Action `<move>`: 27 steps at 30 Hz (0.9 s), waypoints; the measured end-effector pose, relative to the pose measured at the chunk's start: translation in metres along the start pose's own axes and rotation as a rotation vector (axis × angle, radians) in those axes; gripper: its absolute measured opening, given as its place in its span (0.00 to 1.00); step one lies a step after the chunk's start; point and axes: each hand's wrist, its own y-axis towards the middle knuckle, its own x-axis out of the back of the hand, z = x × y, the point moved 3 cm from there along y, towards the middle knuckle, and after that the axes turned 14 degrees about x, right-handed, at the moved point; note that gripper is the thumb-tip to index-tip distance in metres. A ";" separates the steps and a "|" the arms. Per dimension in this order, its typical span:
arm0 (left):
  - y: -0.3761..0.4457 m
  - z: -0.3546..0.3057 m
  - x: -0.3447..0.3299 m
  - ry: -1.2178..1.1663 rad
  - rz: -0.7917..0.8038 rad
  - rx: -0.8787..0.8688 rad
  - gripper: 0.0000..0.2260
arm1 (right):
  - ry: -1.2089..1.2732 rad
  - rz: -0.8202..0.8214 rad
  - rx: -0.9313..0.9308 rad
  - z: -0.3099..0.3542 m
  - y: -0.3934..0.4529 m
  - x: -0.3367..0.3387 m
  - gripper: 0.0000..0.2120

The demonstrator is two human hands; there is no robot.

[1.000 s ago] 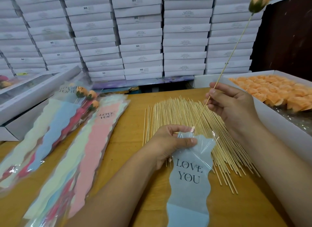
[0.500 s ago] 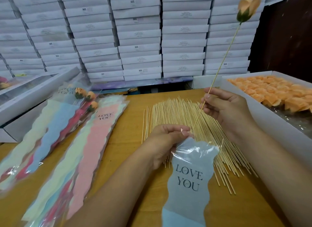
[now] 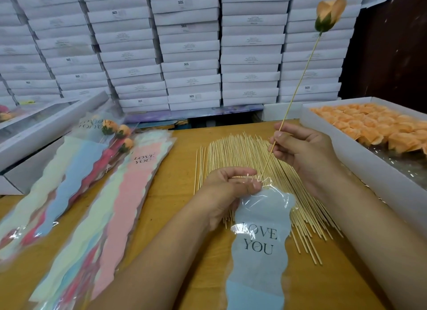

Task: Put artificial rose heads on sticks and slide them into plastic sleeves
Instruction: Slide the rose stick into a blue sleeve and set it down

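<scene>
From the head view, my right hand [image 3: 305, 152] pinches a bamboo stick [image 3: 298, 88] topped by an orange rose head [image 3: 330, 14], which tilts up and away from me. The stick's lower tip meets the mouth of the blue "LOVE YOU" plastic sleeve [image 3: 258, 245], which my left hand [image 3: 228, 189] grips at the top edge. Under both hands, loose sticks [image 3: 233, 152] lie fanned on the bench [image 3: 180, 171]. Beyond my right hand sits a white box of rose heads [image 3: 379, 129].
</scene>
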 end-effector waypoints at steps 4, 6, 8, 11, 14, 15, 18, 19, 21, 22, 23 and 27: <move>-0.001 0.001 -0.001 0.034 -0.010 0.006 0.18 | -0.011 0.012 -0.005 -0.001 -0.001 0.000 0.08; -0.001 0.001 -0.001 0.035 -0.015 0.007 0.18 | -0.018 0.012 -0.006 -0.002 -0.002 0.000 0.08; -0.001 0.001 -0.002 0.031 -0.007 0.014 0.19 | -0.018 0.001 -0.007 -0.001 -0.001 0.001 0.08; 0.000 0.001 -0.001 0.032 0.005 0.017 0.16 | -0.017 -0.015 -0.007 -0.002 -0.001 0.002 0.08; 0.000 0.002 -0.001 0.040 0.009 0.018 0.15 | -0.023 -0.033 -0.003 -0.002 0.001 0.003 0.09; 0.000 0.002 -0.001 0.049 0.011 0.017 0.15 | -0.023 -0.038 -0.002 -0.002 0.001 0.003 0.08; 0.000 0.002 -0.001 0.052 0.019 0.017 0.17 | -0.028 -0.027 -0.007 -0.003 0.000 0.003 0.08; 0.000 0.002 -0.001 0.042 0.025 0.018 0.18 | -0.030 -0.018 -0.010 -0.003 0.000 0.003 0.08; 0.000 0.002 -0.001 0.028 0.032 0.018 0.19 | -0.032 0.001 -0.011 -0.003 -0.001 0.002 0.08; 0.001 0.002 -0.001 0.028 0.030 0.017 0.18 | -0.034 0.007 -0.009 -0.003 -0.002 0.002 0.08; 0.001 0.002 0.000 0.029 0.025 0.018 0.16 | -0.038 0.010 -0.007 -0.003 -0.002 0.002 0.08; 0.000 0.002 0.000 0.036 0.008 0.018 0.16 | -0.054 0.018 -0.006 -0.003 -0.003 0.003 0.08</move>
